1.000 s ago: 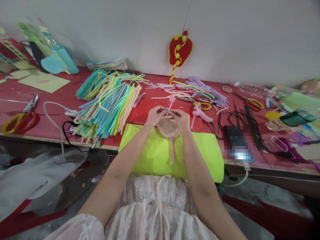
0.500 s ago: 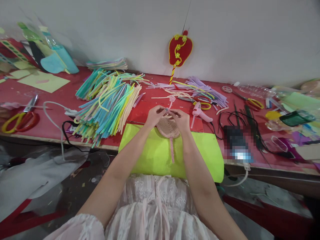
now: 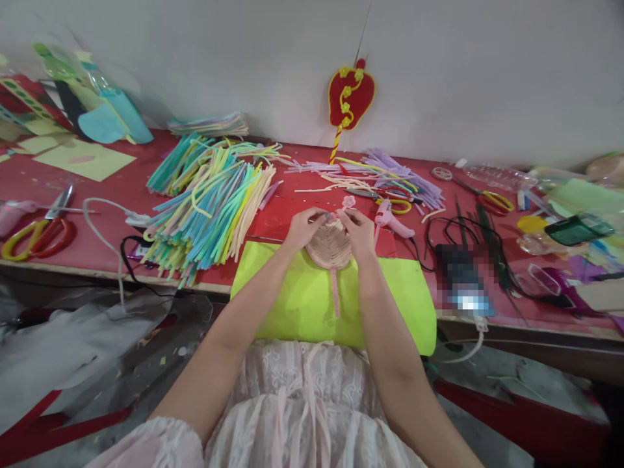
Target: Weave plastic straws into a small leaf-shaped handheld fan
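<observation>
A pale pink-beige fan [image 3: 329, 248] of pipe cleaners lies on a lime-green sheet [image 3: 292, 292], its pink handle [image 3: 335, 294] toward me. Over the fan's upper left edge, my left hand [image 3: 307, 227] is closed, thumb and fingertips together; I cannot make out what is between them. My right hand [image 3: 358, 233] pinches a pink pipe-cleaner strand at the upper right edge. A small pink flower [image 3: 348, 201] shows just beyond these fingertips. Bits of pink lie between the two hands.
Bundles of coloured pipe cleaners [image 3: 209, 201] fill the left. Scissors [image 3: 402, 203], a pink glue gun [image 3: 394, 222] and a phone [image 3: 458, 279] with cables lie right. A red fan [image 3: 351, 97] stands behind. More scissors [image 3: 43, 231] lie far left.
My hands have moved apart over the fan, the right one shifting right. The pink flower has moved right and slightly down with it. At the far left, a pink tool has come further into view.
</observation>
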`<state>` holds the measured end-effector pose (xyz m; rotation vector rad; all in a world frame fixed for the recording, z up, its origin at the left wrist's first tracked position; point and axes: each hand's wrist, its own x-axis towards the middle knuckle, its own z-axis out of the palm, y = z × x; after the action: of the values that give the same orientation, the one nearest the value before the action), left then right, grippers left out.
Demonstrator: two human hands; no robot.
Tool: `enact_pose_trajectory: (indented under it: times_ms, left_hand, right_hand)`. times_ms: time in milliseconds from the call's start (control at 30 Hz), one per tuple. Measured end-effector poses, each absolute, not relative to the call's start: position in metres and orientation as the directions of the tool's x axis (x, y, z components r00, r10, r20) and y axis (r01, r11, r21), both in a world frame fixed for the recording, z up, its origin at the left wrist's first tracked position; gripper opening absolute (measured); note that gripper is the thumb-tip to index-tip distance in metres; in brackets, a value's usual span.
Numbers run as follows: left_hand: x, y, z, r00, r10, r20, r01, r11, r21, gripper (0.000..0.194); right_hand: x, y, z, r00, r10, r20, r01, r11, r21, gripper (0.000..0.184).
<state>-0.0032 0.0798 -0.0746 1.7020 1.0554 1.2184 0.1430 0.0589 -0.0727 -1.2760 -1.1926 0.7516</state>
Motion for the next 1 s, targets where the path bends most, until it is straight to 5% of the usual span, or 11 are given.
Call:
enact_pose_trajectory:
  times_ms: [433,1000]
  left_hand:
    - [-0.004,0.092,-0.082,0.148,0.983,0.111,-0.128,-0.092,0.988,0.032]
    - [-0.007,0.092,-0.079,-0.001,0.988,0.157,-0.149,-0.156,0.976,0.031]
  right_hand:
    - [0.139,0.054,-0.070,0.088,0.952,0.292,0.119,0.281,-0.952,0.019]
    - [0.141,0.058,-0.075,0.144,0.974,0.176,0.033,0.173,-0.984,0.038]
